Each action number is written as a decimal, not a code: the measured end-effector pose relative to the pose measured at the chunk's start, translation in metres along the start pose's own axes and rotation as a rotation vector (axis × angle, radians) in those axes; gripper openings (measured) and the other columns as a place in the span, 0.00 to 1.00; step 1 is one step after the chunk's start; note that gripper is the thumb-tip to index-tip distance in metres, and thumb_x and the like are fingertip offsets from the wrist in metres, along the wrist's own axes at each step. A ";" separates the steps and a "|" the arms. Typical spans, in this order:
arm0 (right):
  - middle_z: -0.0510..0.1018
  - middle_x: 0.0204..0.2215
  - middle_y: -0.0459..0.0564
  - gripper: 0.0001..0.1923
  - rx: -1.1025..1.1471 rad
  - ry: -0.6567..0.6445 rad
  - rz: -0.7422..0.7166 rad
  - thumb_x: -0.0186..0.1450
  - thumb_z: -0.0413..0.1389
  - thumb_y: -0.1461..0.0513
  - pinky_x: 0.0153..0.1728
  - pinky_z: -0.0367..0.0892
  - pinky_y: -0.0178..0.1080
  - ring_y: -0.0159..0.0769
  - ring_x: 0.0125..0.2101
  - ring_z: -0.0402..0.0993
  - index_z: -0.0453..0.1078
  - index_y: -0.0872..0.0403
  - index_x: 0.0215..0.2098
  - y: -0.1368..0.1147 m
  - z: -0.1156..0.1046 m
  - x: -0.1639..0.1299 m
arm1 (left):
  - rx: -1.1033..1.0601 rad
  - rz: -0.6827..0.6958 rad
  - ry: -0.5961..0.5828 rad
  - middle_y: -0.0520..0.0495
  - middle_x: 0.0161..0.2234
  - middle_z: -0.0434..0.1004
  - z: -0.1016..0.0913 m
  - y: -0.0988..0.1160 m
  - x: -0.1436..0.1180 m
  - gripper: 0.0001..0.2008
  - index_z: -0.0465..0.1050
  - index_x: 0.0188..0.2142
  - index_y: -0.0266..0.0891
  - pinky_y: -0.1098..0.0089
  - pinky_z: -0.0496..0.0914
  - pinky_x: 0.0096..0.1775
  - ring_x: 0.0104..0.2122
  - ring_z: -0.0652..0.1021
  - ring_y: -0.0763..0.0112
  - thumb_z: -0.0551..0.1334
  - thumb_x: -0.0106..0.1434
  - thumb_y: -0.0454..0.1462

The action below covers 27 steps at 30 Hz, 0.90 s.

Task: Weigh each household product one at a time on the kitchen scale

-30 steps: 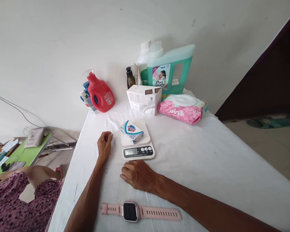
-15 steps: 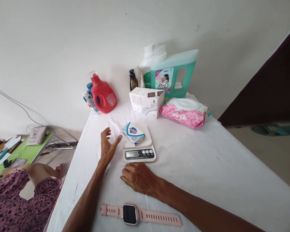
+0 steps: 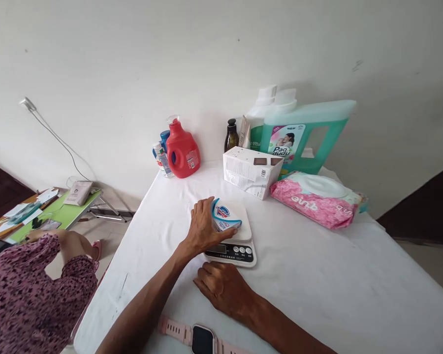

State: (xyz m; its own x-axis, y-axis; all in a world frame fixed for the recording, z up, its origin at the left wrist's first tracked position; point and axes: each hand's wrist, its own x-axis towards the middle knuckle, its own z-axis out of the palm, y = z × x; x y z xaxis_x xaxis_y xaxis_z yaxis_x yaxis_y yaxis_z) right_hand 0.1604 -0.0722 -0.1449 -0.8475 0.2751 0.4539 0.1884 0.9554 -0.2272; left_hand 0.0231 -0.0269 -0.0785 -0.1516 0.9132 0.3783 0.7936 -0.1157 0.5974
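Left hand on the soap box atop the kitchen scale, right hand resting flat on the bench.

The left hand [image 3: 203, 230] is clamped around the soap box [image 3: 225, 220], fingers over its far side and thumb along its near edge, while the box sits tilted on the white platform of the kitchen scale [image 3: 233, 243]. The right hand [image 3: 223, 289] lies palm down on the white-covered bench [image 3: 317, 275] just in front of the scale's display, fingers loosely together and holding nothing. A pink smartwatch [image 3: 201, 338] lies at the near edge. Along the wall stand a red detergent bottle [image 3: 182, 150], a dark pump bottle [image 3: 231, 136] and a large green jug [image 3: 306, 135], with a white carton [image 3: 251, 171] and a pink wipes pack [image 3: 317, 199] in front of them. Off to the left, another person's patterned sleeve [image 3: 33, 290] shows beside a low green table [image 3: 59, 216].
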 end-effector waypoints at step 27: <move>0.75 0.27 0.46 0.11 0.060 -0.039 0.057 0.70 0.61 0.63 0.25 0.49 0.39 0.32 0.25 0.67 0.67 0.52 0.30 -0.002 0.002 -0.007 | 0.160 -0.529 0.360 0.27 0.65 0.59 -0.074 -0.183 0.133 0.40 0.59 0.62 0.34 0.50 0.63 0.66 0.67 0.64 0.44 0.76 0.56 0.42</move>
State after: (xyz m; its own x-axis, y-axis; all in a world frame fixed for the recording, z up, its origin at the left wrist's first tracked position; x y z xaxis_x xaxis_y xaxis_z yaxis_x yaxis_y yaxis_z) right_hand 0.1645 -0.0766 -0.1489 -0.8550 0.3235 0.4053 0.2080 0.9299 -0.3034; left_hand -0.1860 0.0872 -0.0857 -0.7105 0.6400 0.2924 0.6319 0.3975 0.6654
